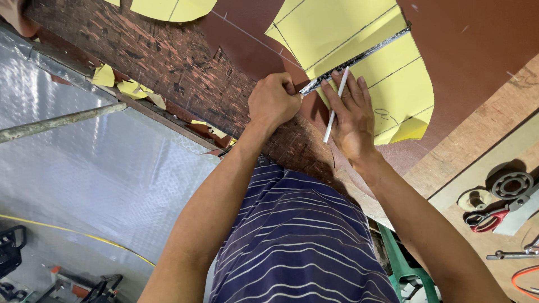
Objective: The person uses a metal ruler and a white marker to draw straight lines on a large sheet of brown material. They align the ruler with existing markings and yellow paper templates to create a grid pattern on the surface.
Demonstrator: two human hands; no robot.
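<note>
While a yellow paper pattern [387, 78] lies flat on a sheet of brown material [477, 45], a person leans over the work surface [477, 134] and lays a metal ruler [353, 59] across it. The left hand [273, 102] is curled shut, pinching the ruler's near end; the right hand [351, 115] presses flat on the pattern, a thin white pencil [336, 105] clamped between its fingers [337, 90]. Thin and light, the pattern looks apt to slide or crease, so a flat palm near the ruled line seems the safest hold. Stiff and narrow, the ruler is best pinned at its ends. Red-handled scissors [484, 219] and a bearing [511, 184] sit well apart, at the right.
</note>
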